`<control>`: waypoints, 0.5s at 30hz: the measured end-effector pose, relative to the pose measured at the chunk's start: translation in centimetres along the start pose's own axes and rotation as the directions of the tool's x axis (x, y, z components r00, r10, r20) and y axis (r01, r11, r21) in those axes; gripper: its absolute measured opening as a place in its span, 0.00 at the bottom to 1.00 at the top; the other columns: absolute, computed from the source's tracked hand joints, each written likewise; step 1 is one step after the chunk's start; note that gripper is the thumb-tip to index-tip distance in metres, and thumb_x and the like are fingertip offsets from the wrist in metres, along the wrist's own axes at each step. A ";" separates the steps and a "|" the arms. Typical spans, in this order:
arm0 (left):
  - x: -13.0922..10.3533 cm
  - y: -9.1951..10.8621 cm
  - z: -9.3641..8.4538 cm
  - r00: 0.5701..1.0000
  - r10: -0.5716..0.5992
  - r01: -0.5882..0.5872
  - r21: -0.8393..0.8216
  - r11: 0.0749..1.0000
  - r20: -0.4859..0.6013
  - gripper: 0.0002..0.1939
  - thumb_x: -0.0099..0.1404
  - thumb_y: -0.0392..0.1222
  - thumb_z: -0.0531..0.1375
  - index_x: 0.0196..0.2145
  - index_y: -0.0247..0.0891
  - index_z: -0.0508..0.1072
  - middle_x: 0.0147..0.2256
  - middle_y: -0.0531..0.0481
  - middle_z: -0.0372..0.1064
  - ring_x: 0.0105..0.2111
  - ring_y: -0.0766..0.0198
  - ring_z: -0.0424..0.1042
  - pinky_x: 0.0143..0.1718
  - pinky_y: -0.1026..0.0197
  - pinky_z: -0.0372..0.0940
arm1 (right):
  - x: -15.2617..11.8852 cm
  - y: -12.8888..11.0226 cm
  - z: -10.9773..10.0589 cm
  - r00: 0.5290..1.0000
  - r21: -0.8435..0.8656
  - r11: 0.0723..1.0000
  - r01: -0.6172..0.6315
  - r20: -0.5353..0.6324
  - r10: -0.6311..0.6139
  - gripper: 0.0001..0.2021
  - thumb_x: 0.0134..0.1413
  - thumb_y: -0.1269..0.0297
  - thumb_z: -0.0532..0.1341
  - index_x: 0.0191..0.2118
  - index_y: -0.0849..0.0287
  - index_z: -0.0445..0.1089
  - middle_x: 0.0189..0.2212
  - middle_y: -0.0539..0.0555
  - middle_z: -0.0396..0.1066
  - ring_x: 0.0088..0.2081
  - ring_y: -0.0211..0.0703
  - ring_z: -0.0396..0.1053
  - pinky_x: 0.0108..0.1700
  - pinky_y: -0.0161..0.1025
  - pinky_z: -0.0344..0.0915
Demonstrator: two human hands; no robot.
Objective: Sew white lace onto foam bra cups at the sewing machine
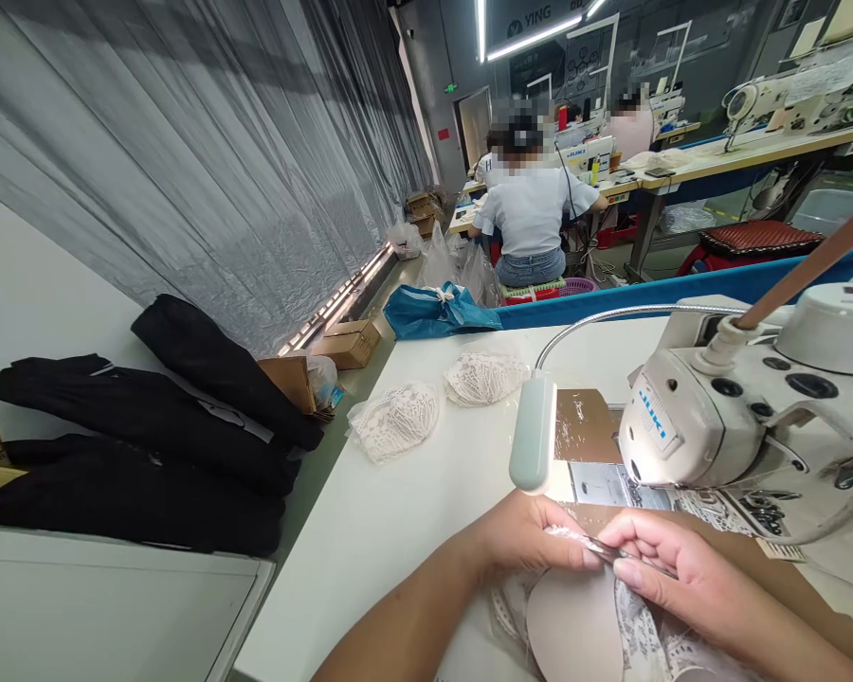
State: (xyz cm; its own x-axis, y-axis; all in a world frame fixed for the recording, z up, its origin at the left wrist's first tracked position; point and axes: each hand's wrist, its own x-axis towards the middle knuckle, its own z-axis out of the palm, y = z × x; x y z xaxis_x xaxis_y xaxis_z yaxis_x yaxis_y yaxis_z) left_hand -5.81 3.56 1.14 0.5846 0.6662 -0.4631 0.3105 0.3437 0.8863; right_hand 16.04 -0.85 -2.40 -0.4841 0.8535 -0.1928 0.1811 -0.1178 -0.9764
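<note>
My left hand [533,538] pinches the edge of a piece of white lace [565,533] between thumb and fingers. Close against it, my right hand [664,559] is closed on a slim metal tool [607,549], its tip at the left fingertips. Whether the tool is tweezers or thread snips I cannot tell. Below both hands hangs a lace garment with a smooth beige moulded cup [575,620], edged with white lace [640,630]. The lower part of the garment runs out of the picture.
A white sewing machine [682,417] stands at the right, with a pale green lamp [533,431] on a bent neck. Two lace cups [398,417] lie on the white table [327,559]. A blue cloth [441,313] hangs at the far edge. A seated person [530,218] works beyond.
</note>
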 end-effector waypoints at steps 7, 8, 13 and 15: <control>-0.2 0.6 0.1 0.998 -0.024 0.021 0.055 0.998 0.053 0.20 0.47 0.51 0.72 0.19 0.34 0.69 0.19 0.59 0.51 0.23 0.71 0.50 0.24 0.64 0.45 | 0.4 -0.6 1.2 0.999 -0.098 0.995 -0.016 -0.050 0.012 0.15 0.62 0.47 0.55 0.37 0.53 0.68 0.31 0.49 0.66 0.34 0.43 0.64 0.37 0.40 0.61; -0.1 0.3 0.1 0.999 -0.019 0.016 0.070 0.997 0.048 0.19 0.47 0.52 0.72 0.21 0.34 0.72 0.19 0.59 0.53 0.23 0.71 0.52 0.25 0.64 0.47 | 0.5 -0.8 1.2 0.999 -0.075 0.997 -0.020 -0.051 0.017 0.16 0.62 0.47 0.54 0.36 0.53 0.68 0.30 0.48 0.66 0.34 0.42 0.64 0.36 0.39 0.61; 0.3 -0.7 -0.3 0.998 0.064 -0.067 0.117 0.991 0.027 0.22 0.49 0.55 0.70 0.35 0.35 0.80 0.30 0.51 0.72 0.32 0.63 0.67 0.37 0.62 0.60 | 0.0 -1.1 -0.2 0.993 0.028 0.997 -0.066 -0.101 0.069 0.17 0.59 0.43 0.55 0.37 0.53 0.67 0.26 0.47 0.68 0.30 0.41 0.67 0.33 0.37 0.63; 0.0 -0.5 -0.5 0.993 0.102 -0.111 0.185 0.976 0.061 0.21 0.52 0.55 0.68 0.36 0.36 0.80 0.33 0.51 0.73 0.34 0.61 0.69 0.38 0.62 0.61 | -1.5 -0.5 -1.4 0.974 -0.121 0.985 -0.125 -0.202 0.099 0.18 0.56 0.42 0.58 0.41 0.51 0.68 0.25 0.48 0.69 0.29 0.43 0.69 0.30 0.36 0.64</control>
State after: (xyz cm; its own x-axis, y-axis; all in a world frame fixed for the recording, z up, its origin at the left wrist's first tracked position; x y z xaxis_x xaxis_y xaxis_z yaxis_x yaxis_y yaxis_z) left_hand -6.33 3.73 0.67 0.6578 0.6560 -0.3700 0.3766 0.1389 0.9159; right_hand 17.90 -1.35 -1.51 -0.2809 0.9225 -0.2648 0.3421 -0.1615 -0.9257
